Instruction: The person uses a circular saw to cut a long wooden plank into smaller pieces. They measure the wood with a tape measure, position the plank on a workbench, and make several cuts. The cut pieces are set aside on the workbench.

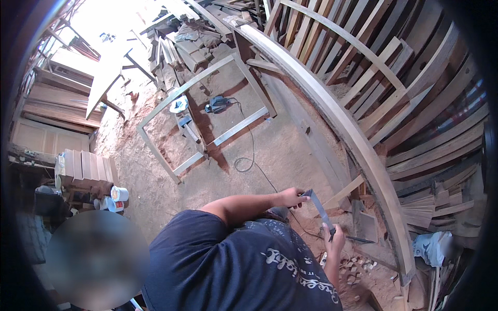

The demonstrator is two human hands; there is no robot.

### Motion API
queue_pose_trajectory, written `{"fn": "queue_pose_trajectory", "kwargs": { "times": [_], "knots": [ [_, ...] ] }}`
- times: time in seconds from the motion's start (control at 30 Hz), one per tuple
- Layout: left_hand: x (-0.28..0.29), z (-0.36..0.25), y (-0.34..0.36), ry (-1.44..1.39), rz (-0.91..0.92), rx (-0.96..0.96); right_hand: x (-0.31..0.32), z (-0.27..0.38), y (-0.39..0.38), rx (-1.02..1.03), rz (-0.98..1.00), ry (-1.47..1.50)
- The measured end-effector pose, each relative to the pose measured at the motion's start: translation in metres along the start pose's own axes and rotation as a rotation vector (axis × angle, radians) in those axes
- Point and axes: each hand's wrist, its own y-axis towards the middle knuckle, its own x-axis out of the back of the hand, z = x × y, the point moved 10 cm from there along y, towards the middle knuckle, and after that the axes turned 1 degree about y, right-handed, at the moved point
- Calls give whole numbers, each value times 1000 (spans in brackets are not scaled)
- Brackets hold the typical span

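My left hand (pixel 292 197) is closed at the upper end of a flat grey-blue strip (pixel 320 209), where a darker piece shows beside the fingers. My right hand (pixel 335 238) grips the strip's lower end, and a dark tip shows by its fingers. The strip slants between both hands in front of my dark printed shirt (pixel 244 264); its exact kind is too small to tell. Beyond my hands, near the long curved wooden beam (pixel 358 140), a short pale board (pixel 342 192) lies at a slant.
A wooden frame (pixel 155 147) lies on the dusty floor, with a corded blue power tool (pixel 218 104) inside it. Its cable (pixel 252 145) runs towards me. Many boards (pixel 363 41) lean at the right. White buckets (pixel 119 194) and stacked planks (pixel 85 168) stand left.
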Motion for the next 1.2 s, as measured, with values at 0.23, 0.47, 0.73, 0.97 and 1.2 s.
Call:
{"fn": "queue_pose_trajectory", "kwargs": {
  "times": [0.23,0.47,0.73,0.97,1.2],
  "knots": [
    [-2,80,-1,264,335,-140,-12,-42,-44,-279,-88,-1],
    [1,164,51,565,545,33,4,-123,-164,-522,-412,264],
    [30,180,140,1251,762,1,-19,-150,-259,-913,-480,312],
    [-87,59,97,945,789,642,-24,-85,-309,-1053,-600,346],
    [-178,9,98,660,1153,486,-50,-90,-260,-971,-422,233]
  ]
}}
